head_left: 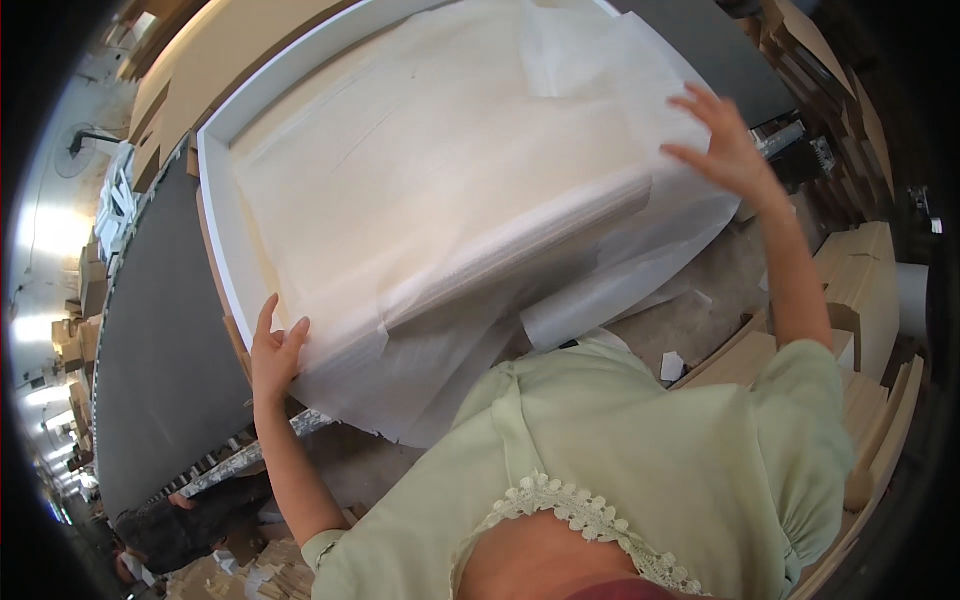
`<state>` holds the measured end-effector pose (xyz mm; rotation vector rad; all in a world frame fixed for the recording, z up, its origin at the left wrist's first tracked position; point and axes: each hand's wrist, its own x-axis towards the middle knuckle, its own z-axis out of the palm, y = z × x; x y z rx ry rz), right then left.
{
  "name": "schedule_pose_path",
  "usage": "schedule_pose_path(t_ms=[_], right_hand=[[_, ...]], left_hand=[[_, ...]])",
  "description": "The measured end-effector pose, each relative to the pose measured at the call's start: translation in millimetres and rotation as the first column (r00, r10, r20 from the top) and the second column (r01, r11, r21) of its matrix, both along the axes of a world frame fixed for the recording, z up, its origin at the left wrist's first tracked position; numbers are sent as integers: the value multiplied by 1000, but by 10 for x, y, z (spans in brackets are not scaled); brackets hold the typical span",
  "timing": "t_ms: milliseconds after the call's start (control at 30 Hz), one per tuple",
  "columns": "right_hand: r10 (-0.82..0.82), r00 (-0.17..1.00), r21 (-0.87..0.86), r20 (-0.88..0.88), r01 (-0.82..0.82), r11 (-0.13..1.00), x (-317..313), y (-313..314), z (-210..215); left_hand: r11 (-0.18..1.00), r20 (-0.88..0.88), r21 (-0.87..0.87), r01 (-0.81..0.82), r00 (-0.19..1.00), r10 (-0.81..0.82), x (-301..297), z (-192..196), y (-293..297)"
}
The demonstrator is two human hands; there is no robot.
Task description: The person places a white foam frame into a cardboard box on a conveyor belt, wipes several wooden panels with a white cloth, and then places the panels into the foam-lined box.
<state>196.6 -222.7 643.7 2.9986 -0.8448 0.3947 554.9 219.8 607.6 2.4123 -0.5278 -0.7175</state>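
Note:
A large flat wooden panel (300, 75) with a white border lies in front of me, draped in thin translucent white wrapping paper (450, 200). My left hand (275, 350) presses flat on the paper at the panel's near left corner, fingers together. My right hand (725, 140) rests on the paper at the far right edge with fingers spread. The paper hangs loosely over the near edge, and a roll of it (600, 300) sags below the panel. Neither hand is closed around anything.
A dark grey conveyor belt (160, 350) runs along the left. Stacks of cardboard and wooden pieces (860, 280) stand at the right. Another dark surface (720, 50) lies beyond the panel. My pale green blouse (650, 460) fills the lower frame.

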Motion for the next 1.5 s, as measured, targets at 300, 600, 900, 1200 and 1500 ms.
schedule_pose_path(t_ms=[300,600,900,1200,1500], right_hand=[[-137,978,304,158,84,949,-109,267,-417],[35,927,539,373,-247,806,167,171,-49],[49,815,-30,-578,-81,996,663,-458,173],[-279,811,151,-515,406,901,-488,-1768,389],[726,596,316,-343,-655,687,1956,-407,-443]], left_hand=[[865,64,-464,-191,967,248,154,45,163],[986,585,-137,-99,795,161,305,120,456],[930,738,231,-287,674,25,168,329,534],[660,509,673,-333,856,-87,318,134,660],[927,430,105,359,824,-368,97,228,-1173]])
